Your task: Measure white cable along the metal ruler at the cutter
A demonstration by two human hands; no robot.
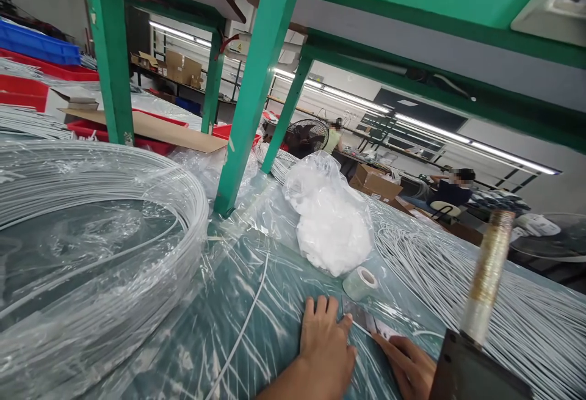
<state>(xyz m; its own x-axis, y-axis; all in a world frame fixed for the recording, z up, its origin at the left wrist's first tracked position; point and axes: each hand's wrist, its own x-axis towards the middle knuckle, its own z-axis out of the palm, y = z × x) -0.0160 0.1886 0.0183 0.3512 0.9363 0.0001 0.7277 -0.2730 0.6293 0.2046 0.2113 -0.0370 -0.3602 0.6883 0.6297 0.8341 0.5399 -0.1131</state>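
My left hand (pixel 326 346) lies palm down on the plastic-covered tabletop (pixel 279 327), fingers stretched forward. Its thumb reaches the near side of a flat metal strip (pixel 361 316) that looks like a steel ruler. At the strip's right end is my right hand (pixel 407 363), with its fingers closed together. A thin pale line runs along the strip's near edge towards those fingers; what they hold is hidden. Just beyond the strip a roll of pale green tape (pixel 359 284) lies on its side. A clear bag of white pieces (pixel 334 229) sits behind the roll.
A big plastic-wrapped coil of grey cable (pixel 192 204) fills the left. Loose grey cables (pixel 425 265) spread across the right, behind a dark fixture with a wrapped post (pixel 488 278). One white cable (pixel 247 320) crosses the table. Green posts (pixel 256 82) rise ahead; two people sit farther off.
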